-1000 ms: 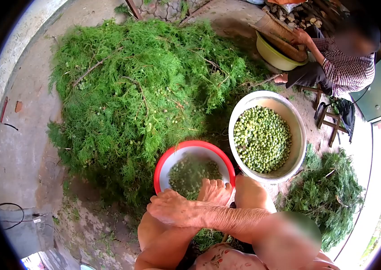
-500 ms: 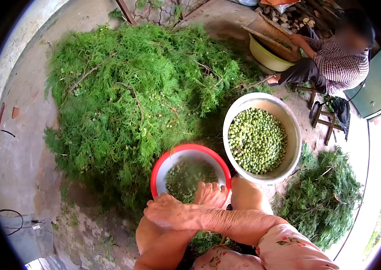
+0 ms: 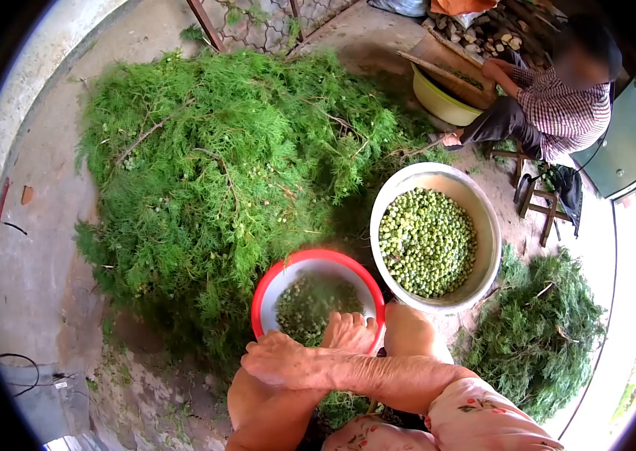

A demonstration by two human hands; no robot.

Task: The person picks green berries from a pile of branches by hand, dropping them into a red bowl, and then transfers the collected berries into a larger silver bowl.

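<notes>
Curls the right hand (image 3: 279,359) into a loose fist near the lower left rim of 1 red-rimmed basin (image 3: 257,301). Bends the fingers of the left hand (image 3: 346,332) at that basin's near side, almost closed. Cannot tell, for either hand, of anything held. Can see small green fruits (image 3: 304,304) inside, too many to count, and plenty more in 1 metal basin (image 3: 486,240) just right. Also shows 2 heaps of green branches (image 3: 183,180), 1 yellow basin (image 3: 438,105) and 1 seated person (image 3: 567,113).

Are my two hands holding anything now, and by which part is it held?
It cannot be told: the left hand and right hand show their backs, and the palms are hidden.
</notes>
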